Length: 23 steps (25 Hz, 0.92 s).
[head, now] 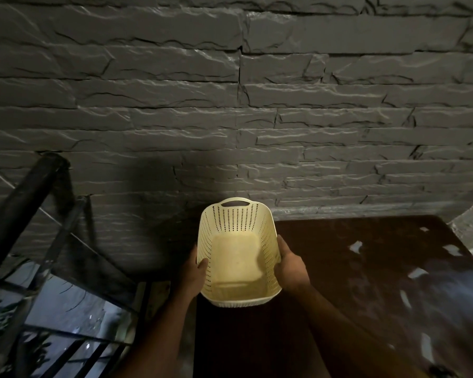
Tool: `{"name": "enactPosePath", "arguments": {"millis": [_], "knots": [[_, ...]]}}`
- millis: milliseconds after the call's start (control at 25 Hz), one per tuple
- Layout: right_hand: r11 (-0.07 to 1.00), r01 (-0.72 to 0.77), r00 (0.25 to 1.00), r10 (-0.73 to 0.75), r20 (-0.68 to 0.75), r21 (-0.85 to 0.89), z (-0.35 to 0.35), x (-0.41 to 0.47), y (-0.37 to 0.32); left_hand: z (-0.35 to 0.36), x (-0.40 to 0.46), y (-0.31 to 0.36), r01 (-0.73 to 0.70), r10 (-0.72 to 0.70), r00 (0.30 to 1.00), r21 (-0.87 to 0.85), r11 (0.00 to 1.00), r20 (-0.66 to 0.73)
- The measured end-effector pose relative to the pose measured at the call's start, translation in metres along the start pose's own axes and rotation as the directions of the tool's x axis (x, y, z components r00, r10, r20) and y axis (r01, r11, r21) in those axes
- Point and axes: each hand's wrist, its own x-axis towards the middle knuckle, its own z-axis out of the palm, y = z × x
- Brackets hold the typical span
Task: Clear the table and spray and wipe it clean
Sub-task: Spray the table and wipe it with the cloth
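My left hand [195, 268] and right hand [290, 264] grip a cream, perforated plastic basket [236, 252], fingers curled over its rim; glossy dark surface [352, 268] at 3 o'clock.

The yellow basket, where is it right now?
Head view, lower centre: the basket is held between the left hand and right hand, at the table's left edge.

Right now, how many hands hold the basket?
2. The left hand grips the basket on its left rim; the right hand grips its right rim.

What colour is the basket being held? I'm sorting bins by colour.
Pale cream-yellow, with rows of small holes in its walls; the basket shows best in the head view.
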Motion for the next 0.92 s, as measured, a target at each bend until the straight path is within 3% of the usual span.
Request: {"name": "enactPosePath", "arguments": {"millis": [320,480,680,920], "knots": [[0.995,0.045,0.994,-0.054,-0.097,-0.084,0.0,-0.025,0.002,-0.004,-0.031,0.0,0.007,-0.01,0.997,-0.035,0.999,-0.078],[0.976,0.091,0.98,-0.123,-0.159,-0.196,-0.001,-0.045,-0.001,-0.001,-0.045,0.005,-0.208,0.238,0.954,0.175,0.962,-0.179],[0.929,0.154,0.953,-0.229,-0.197,-0.336,-0.01,-0.073,0.004,0.017,-0.072,0.035,-0.388,0.513,0.845,0.488,0.782,-0.15],[0.905,0.155,0.944,-0.254,-0.209,-0.397,-0.054,-0.116,0.037,0.079,-0.126,0.065,-0.527,0.621,0.783,0.496,0.69,-0.032]]}}
